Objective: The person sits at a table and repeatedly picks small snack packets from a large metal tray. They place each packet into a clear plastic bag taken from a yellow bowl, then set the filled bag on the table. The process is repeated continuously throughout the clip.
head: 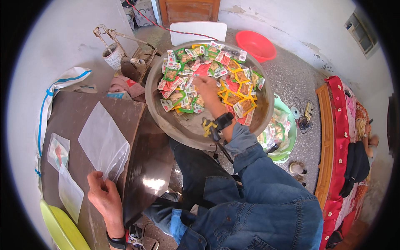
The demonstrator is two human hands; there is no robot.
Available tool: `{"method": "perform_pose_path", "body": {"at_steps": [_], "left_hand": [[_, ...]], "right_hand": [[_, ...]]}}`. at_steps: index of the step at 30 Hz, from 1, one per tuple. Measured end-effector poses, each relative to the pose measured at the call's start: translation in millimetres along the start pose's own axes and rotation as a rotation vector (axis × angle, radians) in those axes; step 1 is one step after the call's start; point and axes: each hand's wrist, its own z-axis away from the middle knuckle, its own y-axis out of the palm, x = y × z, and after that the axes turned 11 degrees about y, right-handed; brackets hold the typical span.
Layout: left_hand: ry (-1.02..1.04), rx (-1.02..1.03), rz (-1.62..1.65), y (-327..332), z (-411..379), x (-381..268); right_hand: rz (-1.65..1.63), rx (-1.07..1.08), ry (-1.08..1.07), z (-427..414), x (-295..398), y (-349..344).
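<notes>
My left hand (104, 193) pinches the near corner of a transparent plastic bag (101, 137) that lies flat on a dark brown wooden table (70, 109). My right hand (206, 90) reaches into a wide metal basin (184, 131), its fingertips down among small sealed snack packets (201, 69). Whether those fingers hold a packet is hidden from me. Packets with green and red edges surround the hand, while yellow-edged ones (232, 97) lie to its right. Farther left on the table rests a second transparent bag (70, 193), next to a small bag with red and green printing (58, 151).
A light green tub (292, 137) of bagged packets stands right of the basin. Behind are a red plastic basin (256, 45), a white chair back (200, 32) and a rusty hand pump (131, 61). Yellow-green plastic (62, 228) fills the table's near-left corner. A person (364, 137) is on the bed (340, 140).
</notes>
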Motion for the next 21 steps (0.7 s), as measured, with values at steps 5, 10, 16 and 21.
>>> {"method": "perform_pose_path", "body": {"at_steps": [5,10,16,21], "left_hand": [[-0.029,0.015,0.001,0,-2,-3],[-0.072,0.019,-0.024,0,1,-3],[-0.068,0.037,-0.070,-3,4,3],[-0.186,0.071,-0.082,-4,6,4]], "right_hand": [[0.668,-0.119,-0.073,-77,-81,-101],[1.399,-0.231,-0.031,-93,-114,-155],[-0.133,-0.253,0.425,-124,-135,-181],[-0.477,-0.315,0.748,-137,-118,-183]]}}
